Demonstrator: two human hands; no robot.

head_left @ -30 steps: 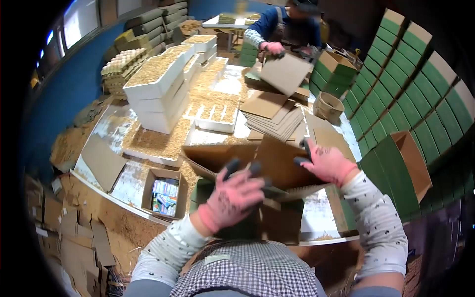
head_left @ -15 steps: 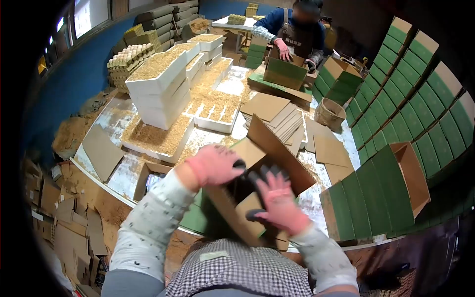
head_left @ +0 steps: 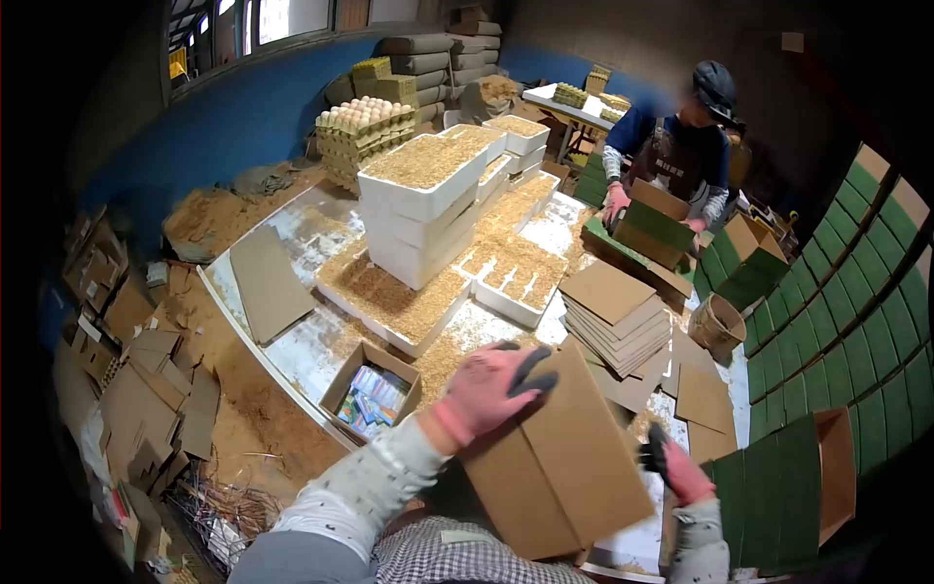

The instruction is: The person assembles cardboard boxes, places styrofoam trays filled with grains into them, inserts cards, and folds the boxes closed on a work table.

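A brown cardboard box stands tilted in front of my apron, showing a plain face with a seam across it. My left hand, in a pink glove with dark fingertips, grips the box at its upper left edge. Just off the box's right side is my right hand, gloved the same way, its fingers stretched upward and apparently apart from the cardboard. What the box contains is hidden.
An open carton of colourful packets lies left of the box. Beyond are white trays of shavings, stacked cardboard sheets and a bucket. Green boxes line the right. Across the table, a person handles another box.
The box was open with raised flaps and both hands at its opening; now a flat, seamed face shows. My right hand has moved off to the right. The view has turned left.
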